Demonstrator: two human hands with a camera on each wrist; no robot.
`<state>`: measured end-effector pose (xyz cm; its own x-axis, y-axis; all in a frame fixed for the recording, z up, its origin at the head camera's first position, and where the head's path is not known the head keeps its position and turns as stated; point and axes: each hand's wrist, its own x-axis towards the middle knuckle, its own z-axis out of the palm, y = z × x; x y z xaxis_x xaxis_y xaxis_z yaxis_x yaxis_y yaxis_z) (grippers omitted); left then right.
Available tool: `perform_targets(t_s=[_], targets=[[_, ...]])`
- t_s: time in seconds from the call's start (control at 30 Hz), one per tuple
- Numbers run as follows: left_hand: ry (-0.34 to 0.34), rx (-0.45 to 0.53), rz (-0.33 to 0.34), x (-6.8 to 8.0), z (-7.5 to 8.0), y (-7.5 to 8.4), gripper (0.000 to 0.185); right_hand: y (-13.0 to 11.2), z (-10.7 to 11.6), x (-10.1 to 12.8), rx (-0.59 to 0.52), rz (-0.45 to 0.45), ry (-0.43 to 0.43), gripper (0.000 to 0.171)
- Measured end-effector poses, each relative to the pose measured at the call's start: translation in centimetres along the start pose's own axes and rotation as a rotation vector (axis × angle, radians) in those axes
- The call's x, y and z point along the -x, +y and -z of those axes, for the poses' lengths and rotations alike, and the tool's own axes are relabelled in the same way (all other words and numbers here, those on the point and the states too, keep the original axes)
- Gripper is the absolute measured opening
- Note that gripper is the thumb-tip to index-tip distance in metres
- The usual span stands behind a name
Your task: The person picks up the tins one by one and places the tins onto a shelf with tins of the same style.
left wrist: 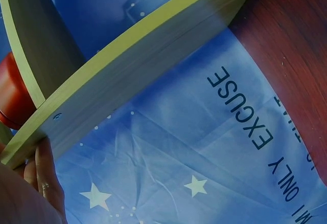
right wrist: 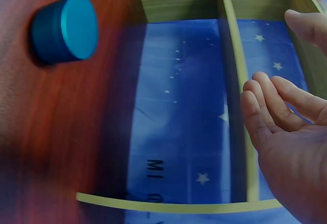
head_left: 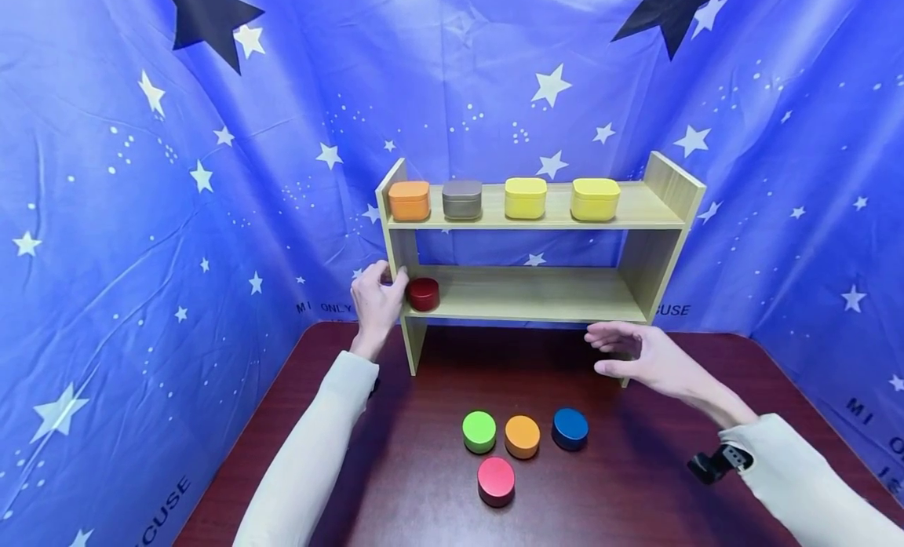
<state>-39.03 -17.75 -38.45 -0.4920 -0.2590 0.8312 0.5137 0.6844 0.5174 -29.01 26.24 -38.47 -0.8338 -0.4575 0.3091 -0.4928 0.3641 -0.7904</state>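
the left hand (head_left: 377, 300) holds the wooden shelf's (head_left: 530, 292) left upright, thumb touching the dark red tin (head_left: 424, 293) at the lower board's left end. the right hand (head_left: 639, 351) hovers released near the shelf's right leg. a nudge could roll the tin off.

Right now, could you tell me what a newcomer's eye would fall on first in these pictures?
Probably the blue star-printed cloth backdrop, then the two-tier pale wooden shelf at the back of the dark red wooden table. Four rounded square tins, orange, grey and two yellow, line its top tier. The left hand touches a dark red round tin on the lower tier, while the right hand hovers open near the shelf's right foot.
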Motion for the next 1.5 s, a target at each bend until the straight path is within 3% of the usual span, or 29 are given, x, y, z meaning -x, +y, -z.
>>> perform_targets(t_s=[0.33,0.67,1.17,1.5], targets=[[0.001,-0.005,0.006,0.0,-0.1,-0.1,0.035,3.0,-2.8,1.1,-0.007,0.058,-0.011,0.052],[0.010,0.006,0.000,-0.1,-0.1,-0.1,0.035,5.4,-4.3,2.4,0.059,0.017,-0.019,0.051],[0.019,-0.008,0.000,0.1,-0.1,-0.3,0.032,7.5,-6.5,4.0,-0.048,-0.053,-0.109,0.063],[0.002,-0.001,0.008,-0.1,-0.1,-0.1,0.033,8.0,-7.4,4.2,-0.054,-0.110,-0.133,0.065]])
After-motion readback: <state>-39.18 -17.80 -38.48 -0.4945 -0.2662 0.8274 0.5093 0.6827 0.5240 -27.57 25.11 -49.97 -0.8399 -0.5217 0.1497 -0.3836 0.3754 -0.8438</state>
